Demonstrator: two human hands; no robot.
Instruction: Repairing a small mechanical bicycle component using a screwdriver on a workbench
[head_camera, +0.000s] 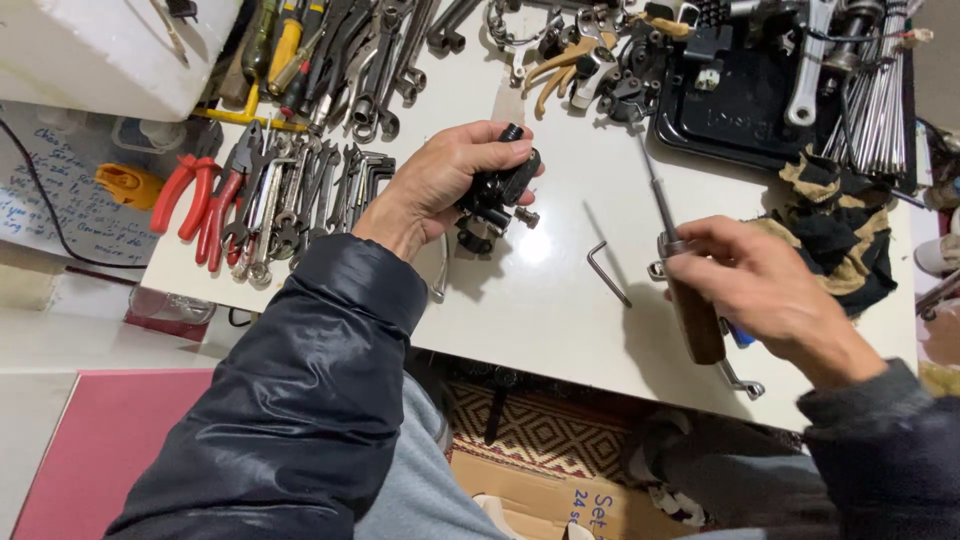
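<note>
**Bench check — slip risks, item count**

Nearest: dark padded sleeve, one per arm. White table: one. Black tray: one. Left hand clenched around one black mechanical part, held just above table. Right hand gripping one wooden-handled screwdriver. Hex key loose between: one. Likely faults — blade slipping toward fingers; part's small bolt dropping off the edge.
</note>
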